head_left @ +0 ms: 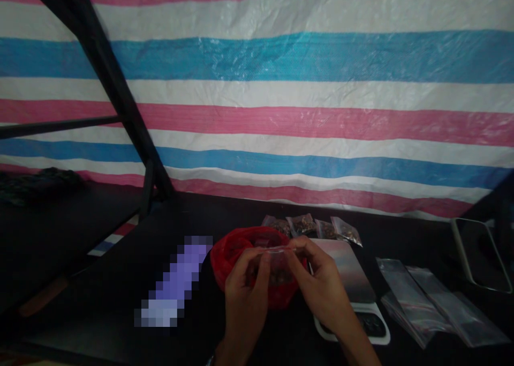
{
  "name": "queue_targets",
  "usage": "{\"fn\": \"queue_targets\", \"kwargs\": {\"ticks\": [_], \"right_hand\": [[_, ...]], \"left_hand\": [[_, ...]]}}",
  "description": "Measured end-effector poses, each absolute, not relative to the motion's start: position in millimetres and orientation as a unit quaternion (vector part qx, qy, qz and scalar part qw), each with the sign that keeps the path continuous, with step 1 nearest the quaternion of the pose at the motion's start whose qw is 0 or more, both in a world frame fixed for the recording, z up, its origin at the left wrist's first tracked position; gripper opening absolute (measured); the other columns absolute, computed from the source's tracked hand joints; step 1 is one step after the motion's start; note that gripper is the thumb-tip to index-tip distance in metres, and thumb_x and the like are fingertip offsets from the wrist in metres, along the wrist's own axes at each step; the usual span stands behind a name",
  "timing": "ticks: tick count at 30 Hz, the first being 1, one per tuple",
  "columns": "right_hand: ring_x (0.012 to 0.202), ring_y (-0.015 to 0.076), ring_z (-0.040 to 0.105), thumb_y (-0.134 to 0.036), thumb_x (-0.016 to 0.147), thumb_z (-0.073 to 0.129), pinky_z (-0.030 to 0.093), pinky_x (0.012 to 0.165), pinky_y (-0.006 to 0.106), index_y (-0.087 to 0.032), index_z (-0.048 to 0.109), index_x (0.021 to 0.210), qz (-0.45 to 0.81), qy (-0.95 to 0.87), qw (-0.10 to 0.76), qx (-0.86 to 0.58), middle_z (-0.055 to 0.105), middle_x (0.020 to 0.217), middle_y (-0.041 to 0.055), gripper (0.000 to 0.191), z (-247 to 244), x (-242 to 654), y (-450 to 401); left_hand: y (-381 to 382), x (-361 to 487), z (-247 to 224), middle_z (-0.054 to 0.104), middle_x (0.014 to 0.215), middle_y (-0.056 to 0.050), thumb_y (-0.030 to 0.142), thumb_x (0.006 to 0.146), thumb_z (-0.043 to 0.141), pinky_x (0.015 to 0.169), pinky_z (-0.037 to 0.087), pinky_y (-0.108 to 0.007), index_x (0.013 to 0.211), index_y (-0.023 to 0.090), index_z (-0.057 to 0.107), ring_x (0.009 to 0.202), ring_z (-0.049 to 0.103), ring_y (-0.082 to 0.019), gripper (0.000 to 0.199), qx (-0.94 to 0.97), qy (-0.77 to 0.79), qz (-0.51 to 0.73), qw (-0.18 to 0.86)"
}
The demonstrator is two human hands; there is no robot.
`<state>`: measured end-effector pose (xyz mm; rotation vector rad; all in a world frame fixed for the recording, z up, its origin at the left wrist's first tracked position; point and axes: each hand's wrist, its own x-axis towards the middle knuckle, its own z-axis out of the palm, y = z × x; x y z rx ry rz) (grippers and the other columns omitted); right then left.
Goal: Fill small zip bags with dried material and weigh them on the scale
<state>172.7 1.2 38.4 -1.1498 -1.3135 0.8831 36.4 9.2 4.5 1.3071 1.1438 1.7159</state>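
Between them, my left hand [249, 280] and my right hand [319, 280] pinch the top edge of a small clear zip bag [277, 261]. Dark bits show inside the bag, too dim to name. Right behind and below it lies a red plastic bag [231, 256] with its mouth spread; its contents are mostly hidden by my hands. A digital kitchen scale [353, 272] with a metal plate stands under and beside my right hand, its plate partly covered by my forearm and fingers.
Several filled zip bags [301, 225] lie in a row behind the scale. Flat clear zip bags [421, 296] are spread to the right, near a phone [482, 254]. A blurred-out purple object [176, 283] lies left. A black metal frame [116, 98] rises before the striped tarp [305, 119].
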Motion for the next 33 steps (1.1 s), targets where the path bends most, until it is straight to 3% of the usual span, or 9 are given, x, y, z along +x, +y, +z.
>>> {"fn": "queue_targets", "kwargs": {"ticks": [8, 15, 25, 33], "right_hand": [[0.079, 0.0183, 0.063, -0.039, 0.095, 0.066, 0.051, 0.073, 0.028, -0.023, 0.069, 0.091, 0.384, -0.572, 0.542, -0.481, 0.070, 0.087, 0.0012, 0.018, 40.1, 165.2, 5.4], [0.080, 0.0164, 0.061, -0.027, 0.093, 0.065, 0.049, 0.076, 0.027, -0.023, 0.067, 0.083, 0.332, -0.607, 0.550, -0.468, 0.066, 0.085, -0.0009, 0.011, 43.3, 160.9, 3.9], [0.082, 0.0170, 0.064, -0.023, 0.091, 0.067, 0.048, 0.078, 0.028, -0.023, 0.070, 0.082, 0.337, -0.614, 0.546, -0.458, 0.069, 0.085, -0.0001, 0.010, 40.8, 162.9, 2.3], [0.078, 0.0166, 0.062, -0.025, 0.091, 0.069, 0.049, 0.074, 0.028, -0.023, 0.072, 0.081, 0.333, -0.616, 0.543, -0.464, 0.069, 0.083, -0.0004, 0.010, 47.3, 170.4, 1.2]], "left_hand": [[10.0, 35.3, 5.8, 0.081, 0.086, -0.004, 0.041, 0.089, 0.074, 0.069, 0.066, -0.024, 0.089, 0.021, 0.079, 0.076, 0.079, -0.019, 0.020, 0.493, 0.427, 0.645, 0.398], [9.3, 34.3, 6.7, 0.079, 0.083, -0.001, 0.027, 0.090, 0.071, 0.073, 0.063, -0.017, 0.085, 0.023, 0.078, 0.075, 0.077, -0.014, 0.009, 0.527, 0.407, 0.658, 0.352], [9.6, 34.6, 11.4, 0.075, 0.077, 0.004, 0.015, 0.088, 0.068, 0.070, 0.058, -0.012, 0.081, 0.023, 0.074, 0.072, 0.072, -0.009, 0.012, 0.557, 0.379, 0.671, 0.311], [4.1, 30.6, 9.5, 0.078, 0.087, 0.001, 0.022, 0.099, 0.060, 0.075, 0.057, -0.014, 0.090, 0.023, 0.076, 0.080, 0.073, -0.010, 0.019, 0.608, 0.384, 0.623, 0.309]]}}
